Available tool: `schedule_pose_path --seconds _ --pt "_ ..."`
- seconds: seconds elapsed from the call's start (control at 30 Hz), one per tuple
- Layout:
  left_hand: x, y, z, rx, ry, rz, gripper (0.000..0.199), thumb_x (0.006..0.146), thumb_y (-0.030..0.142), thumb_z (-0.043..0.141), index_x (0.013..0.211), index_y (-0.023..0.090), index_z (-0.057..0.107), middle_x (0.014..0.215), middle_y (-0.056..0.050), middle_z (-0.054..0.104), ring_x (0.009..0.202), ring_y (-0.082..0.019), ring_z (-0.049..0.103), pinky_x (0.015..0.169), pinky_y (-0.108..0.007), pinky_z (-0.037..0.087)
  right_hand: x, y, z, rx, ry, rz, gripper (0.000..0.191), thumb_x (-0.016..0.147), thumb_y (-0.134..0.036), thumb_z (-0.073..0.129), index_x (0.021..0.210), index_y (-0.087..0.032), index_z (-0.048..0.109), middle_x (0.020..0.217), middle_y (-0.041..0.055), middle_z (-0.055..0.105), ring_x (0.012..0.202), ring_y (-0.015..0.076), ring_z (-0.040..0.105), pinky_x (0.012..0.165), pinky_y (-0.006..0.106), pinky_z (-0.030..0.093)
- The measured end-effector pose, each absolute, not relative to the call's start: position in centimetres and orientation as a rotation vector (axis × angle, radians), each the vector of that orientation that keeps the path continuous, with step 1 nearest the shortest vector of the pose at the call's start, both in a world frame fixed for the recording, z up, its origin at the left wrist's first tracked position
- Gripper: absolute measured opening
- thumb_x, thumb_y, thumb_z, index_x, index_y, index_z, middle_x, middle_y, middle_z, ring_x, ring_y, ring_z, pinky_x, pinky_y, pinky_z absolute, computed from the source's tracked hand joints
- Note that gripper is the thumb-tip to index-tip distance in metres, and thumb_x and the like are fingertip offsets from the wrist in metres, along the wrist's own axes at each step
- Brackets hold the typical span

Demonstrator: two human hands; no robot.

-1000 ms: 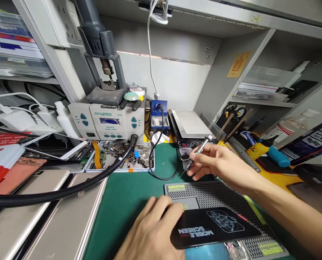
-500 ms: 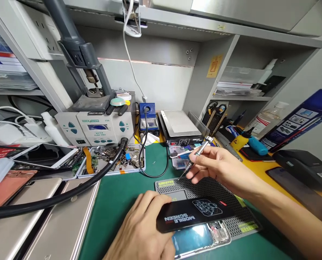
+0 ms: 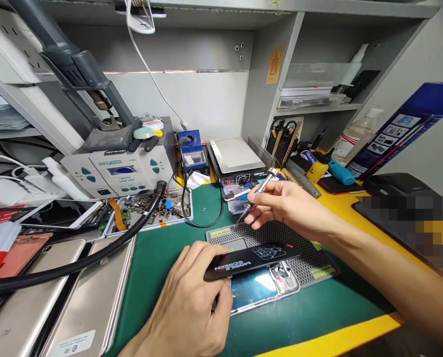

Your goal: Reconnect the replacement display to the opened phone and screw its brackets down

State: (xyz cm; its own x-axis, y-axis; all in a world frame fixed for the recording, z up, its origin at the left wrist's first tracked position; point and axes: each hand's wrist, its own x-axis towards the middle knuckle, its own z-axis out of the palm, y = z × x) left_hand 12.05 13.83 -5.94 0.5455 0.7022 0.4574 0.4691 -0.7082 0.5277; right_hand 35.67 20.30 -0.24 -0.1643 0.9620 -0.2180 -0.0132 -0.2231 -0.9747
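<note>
My left hand (image 3: 195,297) is closed around the left end of a black phone-shaped panel (image 3: 239,264) with white "MOBILE SCREEN" lettering. It holds the panel tilted over an opened phone frame (image 3: 254,292). The frame's blue inner sheet shows, while its left end is hidden by the hand. Beneath lies a grey perforated mat (image 3: 310,258) with yellow labels. My right hand (image 3: 275,201) pinches a slim metal precision screwdriver (image 3: 266,182) above the mat's far edge, its tip pointing down to the left. The screwdriver is apart from the phone frame.
A grey hot-air station (image 3: 120,171) stands at the back left, its thick black hose (image 3: 94,275) crossing the left side. Nearby are a tray of small parts (image 3: 186,214), a flat heating plate (image 3: 236,153), several phones or tablets (image 3: 83,297) and a clear bottle (image 3: 358,136).
The view has swung down and to the right, bringing the yellow front edge in. The black panel is tilted more steeply over the phone frame. Both hands keep their holds.
</note>
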Motion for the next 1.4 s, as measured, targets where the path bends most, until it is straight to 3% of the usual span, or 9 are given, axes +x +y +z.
schedule_pose_path --seconds 0.13,0.6,0.8,1.4 --pt "12.07 13.93 -6.14 2.454 0.944 0.954 0.022 0.094 0.006 0.052 0.092 0.016 0.071 0.110 -0.009 0.063 0.096 -0.024 0.055 0.083 -0.044 0.048 35.63 20.37 -0.29 -1.255 -1.194 1.505 0.009 0.092 -0.019 0.068 0.087 -0.013 0.064 0.075 0.0054 0.070 0.069 0.0214 0.076 0.066 0.034 0.065" --pt "11.97 14.10 -6.24 2.487 0.955 0.931 0.021 0.096 0.007 0.055 0.093 0.018 0.072 0.112 -0.008 0.063 0.098 -0.024 0.057 0.082 -0.043 0.048 35.59 20.28 -0.14 -1.230 -1.207 1.486 0.006 0.092 -0.017 0.068 0.089 -0.012 0.065 0.074 0.0063 0.070 0.069 0.0216 0.075 0.065 0.034 0.065" --pt "12.31 14.20 -6.29 2.515 0.997 0.901 0.018 0.099 0.012 0.057 0.102 0.021 0.072 0.113 -0.006 0.065 0.099 -0.023 0.058 0.084 -0.044 0.048 35.62 20.08 0.14 -1.230 -1.203 1.497 0.009 0.093 -0.017 0.066 0.087 -0.011 0.066 0.073 0.0092 0.072 0.067 0.0205 0.075 0.065 0.033 0.065" --pt "12.47 13.97 -6.30 2.503 1.056 0.932 0.018 0.098 0.015 0.061 0.098 0.023 0.077 0.111 -0.006 0.066 0.098 -0.024 0.059 0.082 -0.043 0.049 35.51 19.86 0.21 -1.225 -1.228 1.499 0.011 0.093 -0.019 0.068 0.084 -0.012 0.067 0.074 0.0100 0.075 0.066 0.0201 0.075 0.065 0.033 0.065"
